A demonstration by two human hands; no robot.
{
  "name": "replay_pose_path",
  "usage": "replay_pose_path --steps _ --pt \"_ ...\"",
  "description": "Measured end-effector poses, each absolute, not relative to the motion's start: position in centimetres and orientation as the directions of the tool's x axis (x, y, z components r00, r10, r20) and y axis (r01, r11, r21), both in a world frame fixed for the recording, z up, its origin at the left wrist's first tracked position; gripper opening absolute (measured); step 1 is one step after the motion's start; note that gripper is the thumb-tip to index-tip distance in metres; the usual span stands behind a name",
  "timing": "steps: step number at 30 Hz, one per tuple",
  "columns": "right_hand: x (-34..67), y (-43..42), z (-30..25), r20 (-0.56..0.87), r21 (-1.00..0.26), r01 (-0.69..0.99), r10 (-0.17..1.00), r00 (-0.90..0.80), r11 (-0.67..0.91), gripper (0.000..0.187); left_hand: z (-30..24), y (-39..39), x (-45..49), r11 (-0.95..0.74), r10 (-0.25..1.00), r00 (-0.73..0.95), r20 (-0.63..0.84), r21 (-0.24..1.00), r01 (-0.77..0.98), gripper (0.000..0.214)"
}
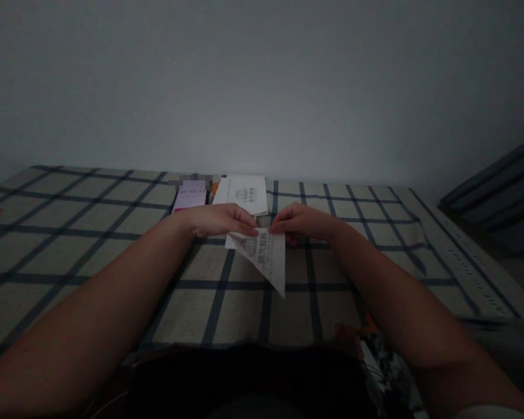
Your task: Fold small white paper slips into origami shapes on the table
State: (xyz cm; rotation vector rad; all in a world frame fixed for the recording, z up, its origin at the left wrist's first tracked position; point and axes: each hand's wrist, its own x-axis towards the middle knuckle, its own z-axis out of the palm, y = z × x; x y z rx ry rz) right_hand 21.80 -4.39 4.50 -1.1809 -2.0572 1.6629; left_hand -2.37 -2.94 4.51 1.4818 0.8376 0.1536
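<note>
Between my two hands is a sheet of printed white paper, folded so that a pointed corner hangs down toward me. My left hand pinches its upper edge near the middle, thumb on the near side. Close beside it, my right hand pinches the same edge at the upper right, with the fingers partly behind the paper. Dark printed characters and a small picture show on the near face. Behind my hands lies a white pad or stack of paper with similar print.
A phone with a lit pinkish screen lies left of the white stack. A checked cloth covers the table, which meets a plain wall at the back. Dark folded fabric hangs at the right.
</note>
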Motion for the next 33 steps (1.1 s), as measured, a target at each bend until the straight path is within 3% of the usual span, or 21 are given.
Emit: replay_pose_path --steps 5,13,19,27,33 --pt "21.8 -4.1 4.0 -0.264 -0.856 0.504 0.74 -0.618 0.115 0.024 4.4 -2.7 -2.1 -0.026 0.575 0.722 -0.385 0.873 0.486 0.024" --pt "21.8 -3.5 3.6 0.012 -0.775 0.536 0.855 -0.518 0.335 0.026 4.2 -3.2 -0.6 -0.419 0.741 0.669 -0.056 0.739 0.527 0.036" --pt "22.0 -3.0 3.0 0.16 -0.748 0.506 0.857 -0.491 0.43 0.029 2.9 -2.3 -0.7 -0.519 0.781 0.62 0.078 0.634 0.574 0.043" --pt "22.2 -2.4 2.5 0.333 -0.505 0.586 0.769 -0.545 0.634 0.027 2.6 -2.6 -0.4 -0.683 0.73 0.608 0.312 0.324 0.655 0.04" --pt "22.4 -2.2 2.1 0.365 -0.432 0.595 0.735 -0.572 0.678 0.028 2.0 -2.4 -0.4 -0.694 0.719 0.598 0.354 0.313 0.649 0.035"
